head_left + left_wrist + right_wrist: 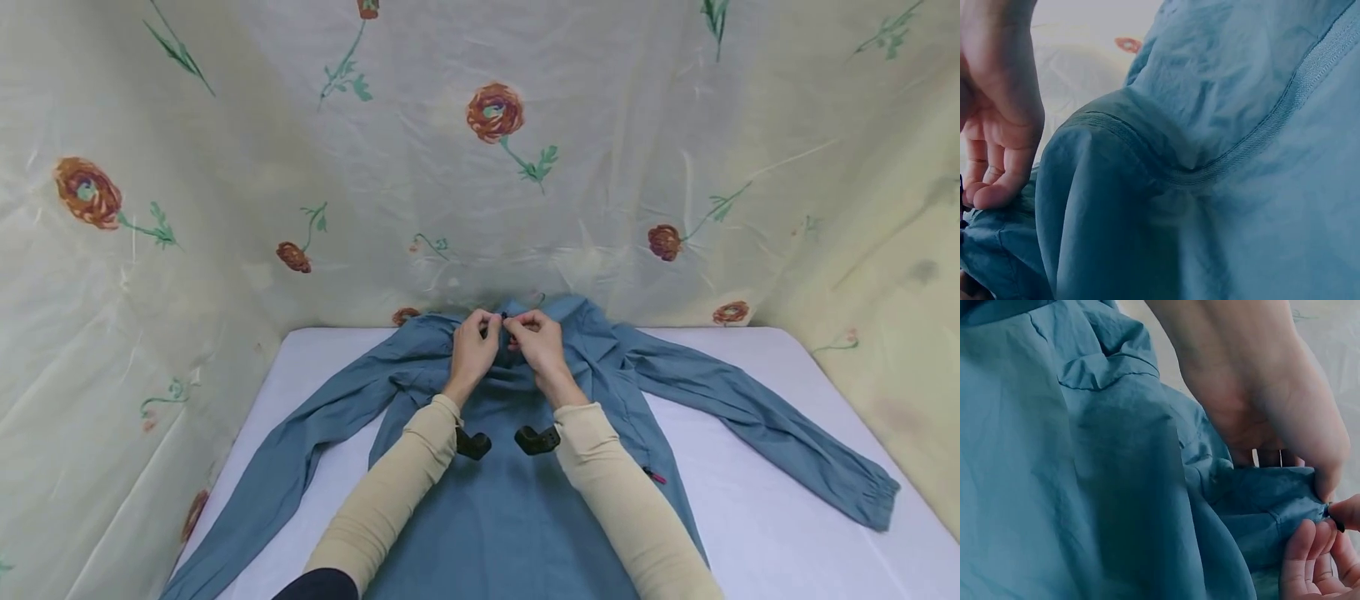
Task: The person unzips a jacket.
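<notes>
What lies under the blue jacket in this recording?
The pale table shows around the spread jacket and runs beneath its sleeves. Whether anything else lies between the jacket's body and the table cannot be seen, because the fabric covers it.

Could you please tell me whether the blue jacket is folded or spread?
Spread: the blue jacket lies across the white table, its sleeves stretched outward on both sides.
</notes>
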Demonstrator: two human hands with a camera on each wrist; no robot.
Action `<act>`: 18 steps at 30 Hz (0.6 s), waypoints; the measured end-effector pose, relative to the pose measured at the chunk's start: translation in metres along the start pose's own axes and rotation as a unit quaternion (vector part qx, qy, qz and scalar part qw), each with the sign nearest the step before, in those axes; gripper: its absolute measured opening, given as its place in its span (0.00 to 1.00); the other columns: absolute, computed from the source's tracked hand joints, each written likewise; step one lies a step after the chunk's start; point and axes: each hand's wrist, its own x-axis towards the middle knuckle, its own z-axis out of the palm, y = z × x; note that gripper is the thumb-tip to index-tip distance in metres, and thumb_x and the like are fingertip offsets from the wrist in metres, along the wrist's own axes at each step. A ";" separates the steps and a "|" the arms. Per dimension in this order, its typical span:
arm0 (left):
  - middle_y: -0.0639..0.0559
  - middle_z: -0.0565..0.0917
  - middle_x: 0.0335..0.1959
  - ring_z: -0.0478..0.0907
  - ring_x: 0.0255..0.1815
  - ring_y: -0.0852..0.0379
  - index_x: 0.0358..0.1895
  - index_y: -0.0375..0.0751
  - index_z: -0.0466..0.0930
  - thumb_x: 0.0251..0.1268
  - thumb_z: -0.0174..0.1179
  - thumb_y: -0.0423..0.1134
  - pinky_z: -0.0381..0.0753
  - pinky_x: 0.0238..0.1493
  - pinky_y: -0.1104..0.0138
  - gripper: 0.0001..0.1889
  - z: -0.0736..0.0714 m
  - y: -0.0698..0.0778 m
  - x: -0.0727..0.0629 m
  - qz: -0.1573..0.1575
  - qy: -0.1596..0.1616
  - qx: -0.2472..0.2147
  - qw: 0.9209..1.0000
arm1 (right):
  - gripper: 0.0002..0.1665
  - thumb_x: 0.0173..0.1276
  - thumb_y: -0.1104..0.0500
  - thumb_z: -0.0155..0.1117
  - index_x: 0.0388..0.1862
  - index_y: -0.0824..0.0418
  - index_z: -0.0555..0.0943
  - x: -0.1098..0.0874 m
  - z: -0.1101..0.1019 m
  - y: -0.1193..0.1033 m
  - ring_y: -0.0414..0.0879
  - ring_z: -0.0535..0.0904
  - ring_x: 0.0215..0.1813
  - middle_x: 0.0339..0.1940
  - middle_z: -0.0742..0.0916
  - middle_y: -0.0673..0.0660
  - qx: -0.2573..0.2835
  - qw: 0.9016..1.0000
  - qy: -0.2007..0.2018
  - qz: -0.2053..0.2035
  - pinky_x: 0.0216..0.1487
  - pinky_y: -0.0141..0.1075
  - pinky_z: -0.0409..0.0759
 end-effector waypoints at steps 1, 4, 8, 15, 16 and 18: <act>0.48 0.85 0.37 0.76 0.26 0.56 0.40 0.43 0.81 0.72 0.50 0.45 0.73 0.31 0.68 0.12 0.001 -0.001 -0.001 -0.003 0.001 0.000 1.000 | 0.09 0.65 0.58 0.63 0.37 0.63 0.78 0.000 0.001 0.000 0.42 0.78 0.30 0.28 0.81 0.53 0.002 1.000 0.003 0.001 0.36 0.34 0.82; 0.48 0.84 0.33 0.72 0.20 0.57 0.41 0.43 0.80 0.73 0.49 0.46 0.70 0.25 0.68 0.13 0.003 -0.002 -0.004 -0.018 -0.001 -0.004 1.000 | 0.09 0.65 0.58 0.64 0.35 0.63 0.78 -0.002 0.001 0.002 0.41 0.78 0.30 0.28 0.82 0.52 0.003 1.000 0.010 0.006 0.36 0.35 0.83; 0.49 0.81 0.25 0.65 0.14 0.58 0.40 0.44 0.79 0.74 0.47 0.48 0.65 0.20 0.68 0.14 0.005 -0.003 -0.007 -0.047 -0.005 -0.020 0.999 | 0.08 0.64 0.58 0.64 0.34 0.63 0.78 -0.005 0.001 0.001 0.41 0.78 0.29 0.28 0.82 0.52 -0.013 1.000 0.015 0.000 0.38 0.38 0.83; 0.48 0.84 0.29 0.66 0.14 0.60 0.41 0.43 0.79 0.74 0.47 0.46 0.65 0.20 0.71 0.13 0.006 0.000 -0.008 0.004 0.031 -0.015 0.999 | 0.09 0.65 0.56 0.60 0.40 0.59 0.79 -0.010 0.006 -0.006 0.40 0.78 0.25 0.29 0.84 0.55 -0.147 0.984 0.039 -0.089 0.31 0.37 0.80; 0.48 0.85 0.30 0.66 0.14 0.61 0.41 0.43 0.79 0.74 0.47 0.45 0.66 0.21 0.71 0.13 0.006 0.001 -0.008 0.020 0.037 -0.007 0.999 | 0.10 0.66 0.56 0.59 0.43 0.60 0.79 -0.010 0.007 -0.006 0.40 0.78 0.26 0.29 0.84 0.54 -0.137 0.986 0.039 -0.092 0.32 0.37 0.80; 0.48 0.86 0.31 0.67 0.14 0.60 0.42 0.43 0.79 0.74 0.47 0.44 0.66 0.20 0.71 0.12 0.006 0.001 -0.009 0.034 0.045 -0.003 0.998 | 0.13 0.67 0.57 0.59 0.49 0.61 0.79 -0.010 0.009 -0.005 0.40 0.78 0.28 0.29 0.83 0.53 -0.082 0.993 0.029 -0.079 0.36 0.39 0.81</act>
